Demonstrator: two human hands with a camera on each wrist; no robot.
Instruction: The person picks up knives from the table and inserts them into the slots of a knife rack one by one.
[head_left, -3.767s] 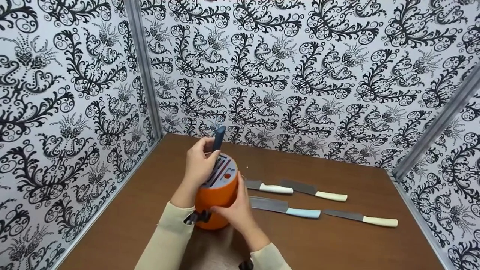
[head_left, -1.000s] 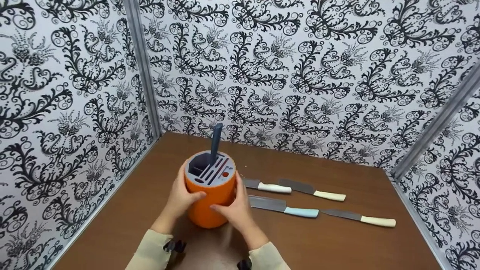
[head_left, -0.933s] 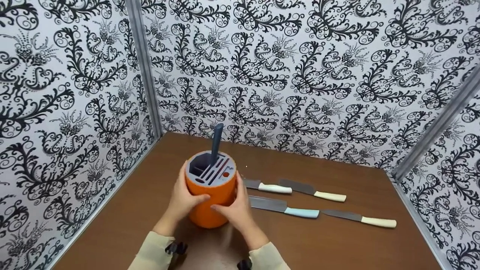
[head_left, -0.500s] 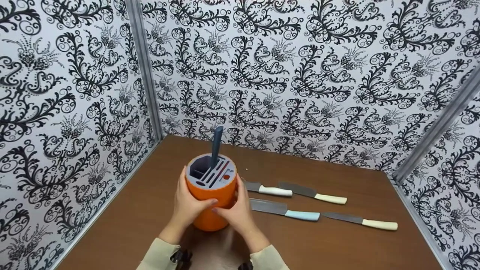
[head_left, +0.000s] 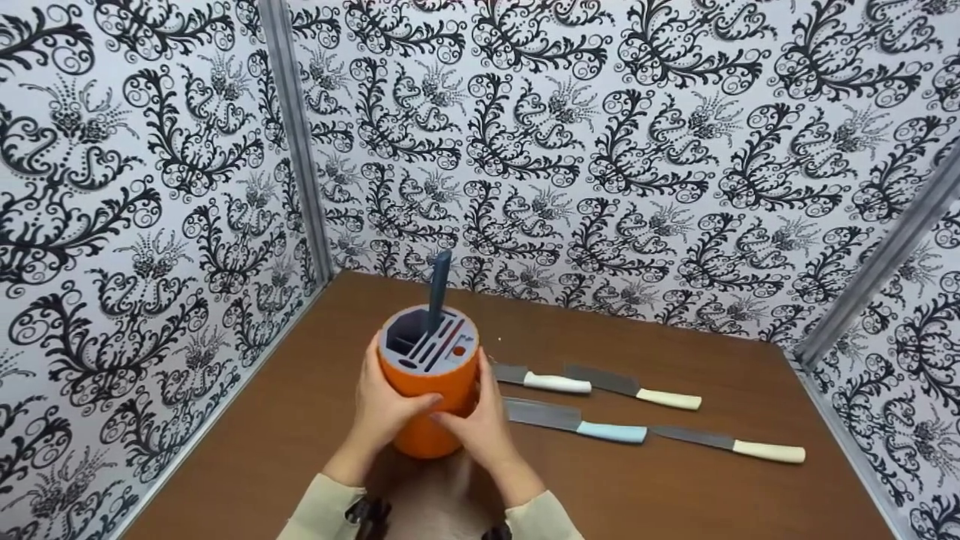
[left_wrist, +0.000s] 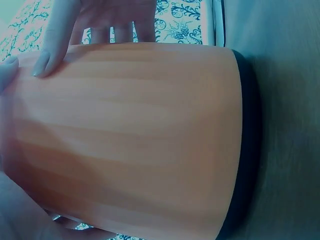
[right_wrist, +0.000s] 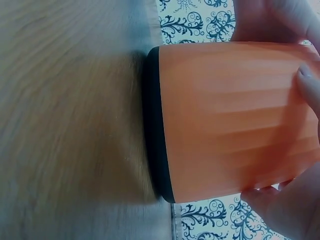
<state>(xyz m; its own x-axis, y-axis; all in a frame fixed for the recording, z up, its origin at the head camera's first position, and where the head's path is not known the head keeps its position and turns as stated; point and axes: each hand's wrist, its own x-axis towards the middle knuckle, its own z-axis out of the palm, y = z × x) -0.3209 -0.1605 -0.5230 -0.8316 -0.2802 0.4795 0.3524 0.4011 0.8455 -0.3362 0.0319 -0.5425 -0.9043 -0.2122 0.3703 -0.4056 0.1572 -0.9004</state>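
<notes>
A round orange knife block (head_left: 427, 441) stands upright on the brown table, its grey slotted top (head_left: 450, 358) tilted into view. From one slot rises a dark blue knife handle (head_left: 439, 289); its blade is hidden inside. My left hand (head_left: 379, 409) grips the block's left side and my right hand (head_left: 489, 427) grips the right, thumbs nearly meeting in front. Both wrist views show the ribbed orange wall (left_wrist: 150, 120) between the hands and a black base (right_wrist: 156, 125) at the tabletop. Most fingers are hidden behind the block in the head view.
Right of the block lie several knives: one white-handled (head_left: 559, 383), one light-blue-handled (head_left: 611, 433), and two cream-handled, a broad-bladed knife (head_left: 667, 398) and a slim knife (head_left: 769, 451). Patterned walls (head_left: 525, 150) enclose the table (head_left: 660, 495) at the back and sides.
My left hand has left the dark blue knife handle and moved down to the block's left side. Its thumb has since slid toward the right thumb. The right hand keeps its place.
</notes>
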